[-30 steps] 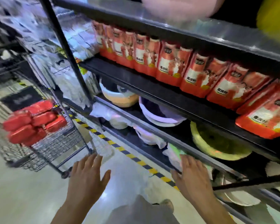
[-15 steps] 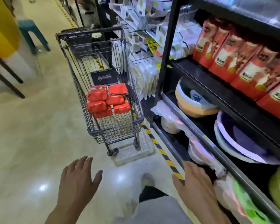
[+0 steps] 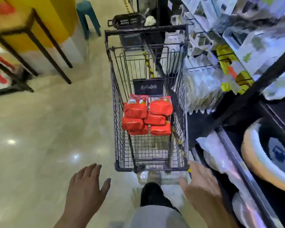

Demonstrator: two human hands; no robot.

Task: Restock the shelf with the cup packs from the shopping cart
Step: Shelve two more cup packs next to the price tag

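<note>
A black wire shopping cart (image 3: pixel 148 168) stands straight ahead of me in the aisle. Several red cup packs (image 3: pixel 146 116) lie stacked on its floor, toward the far end. My left hand (image 3: pixel 85 190) hovers with fingers spread, below and left of the cart's near end. Near the cart's near right corner, my right hand (image 3: pixel 202 186) is stretched flat and holds nothing. The black shelf unit (image 3: pixel 237 111) runs along the right side.
Plastic basins (image 3: pixel 262 162) and wrapped goods (image 3: pixel 219 155) fill the lower shelf on the right; hanging packets (image 3: pixel 202 89) are above. A black-legged table (image 3: pixel 39 46) and a teal stool (image 3: pixel 87 17) stand at left. A black basket (image 3: pixel 128 22) sits beyond the cart. My leg (image 3: pixel 151 195) is below.
My view has swung left from the shelf of red packs to face the cart, which now sits straight ahead and closer. Both hands stay open and hold nothing.
</note>
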